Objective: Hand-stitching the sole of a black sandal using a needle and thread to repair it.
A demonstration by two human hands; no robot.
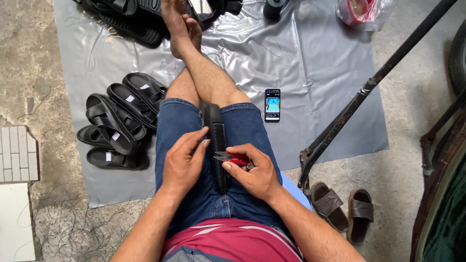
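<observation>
Your left hand (pixel 182 162) grips the black sandal (pixel 219 145) lying on your lap in the frame centre, long axis running up and down the frame. Your right hand (pixel 255 172) holds red snips (pixel 233 158), blades pointing left at its edge.

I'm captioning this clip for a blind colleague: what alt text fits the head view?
Seated on a grey plastic sheet, a person steadies a black sandal on their lap with the left hand while the right hand holds red-handled snips to it. Black sandals are piled at left; a phone lies at right.
</observation>
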